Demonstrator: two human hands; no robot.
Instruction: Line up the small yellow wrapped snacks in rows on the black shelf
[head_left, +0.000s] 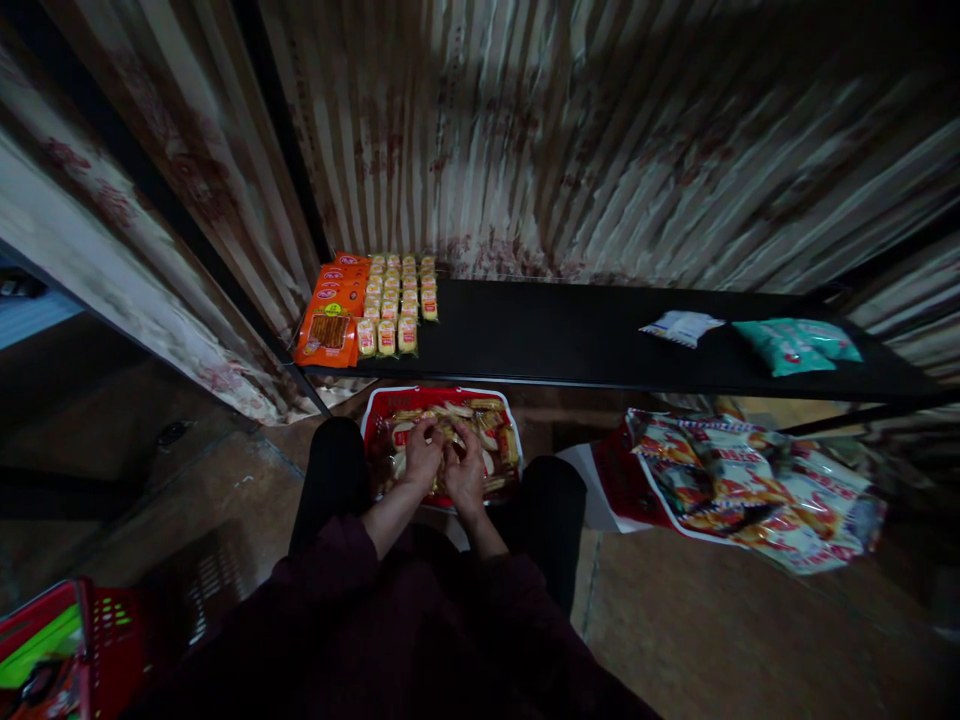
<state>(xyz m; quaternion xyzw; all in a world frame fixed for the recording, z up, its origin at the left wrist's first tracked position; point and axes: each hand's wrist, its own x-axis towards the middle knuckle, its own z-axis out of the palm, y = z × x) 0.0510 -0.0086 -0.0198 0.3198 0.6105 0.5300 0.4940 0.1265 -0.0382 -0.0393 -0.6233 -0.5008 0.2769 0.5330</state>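
"What's in your fingers?"
"I can't tell. My left hand [424, 455] and right hand [466, 470] nearly meet, fingers curled inward; a packet may be pinched between them, but they hide it."
"And the packets [509, 447]?"
"Under and around my fingers, in the red basket [385, 403] between my knees [556, 490]. They lie at mixed angles; one by the right wall seems to point away from me, nearer my right hand."
"Beyond that?"
"The black shelf [525, 335], just past the basket. Small yellow packs [407, 336] stand ahead and leftward, nearer my left hand, their rows running away from me; the rightmost stops short in front."
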